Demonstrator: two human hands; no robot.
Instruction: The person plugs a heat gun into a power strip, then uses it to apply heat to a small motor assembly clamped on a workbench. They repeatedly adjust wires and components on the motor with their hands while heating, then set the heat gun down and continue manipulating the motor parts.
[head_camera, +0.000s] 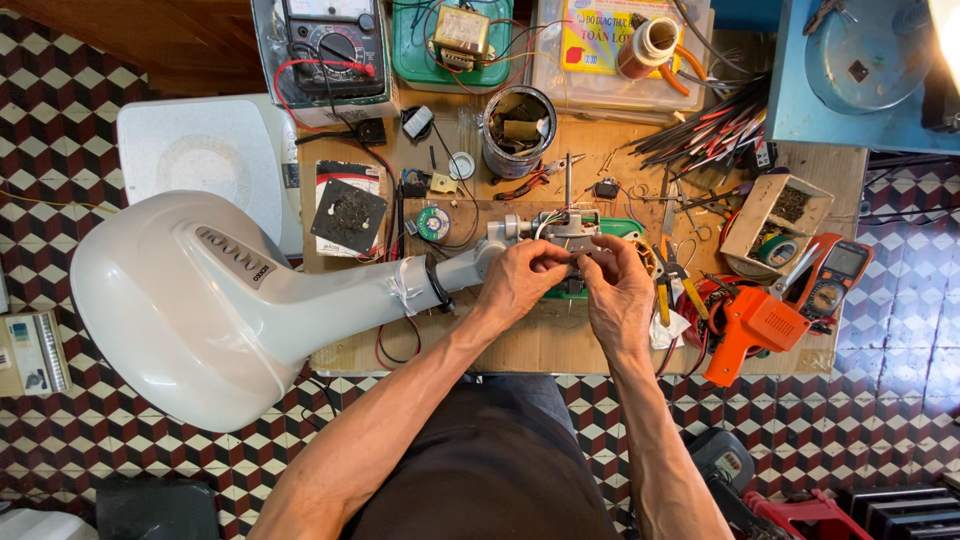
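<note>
**Two hands on a fan mechanism**

The left hand and right hand meet over the fan's grey mechanism at mid-tabletop, fingers pinched narrowly on a small part between them. The white fan base overhangs the left edge; an orange tool lies right.

Repair workshop: multimeter, soldering gun, cluttered workbench
</note>
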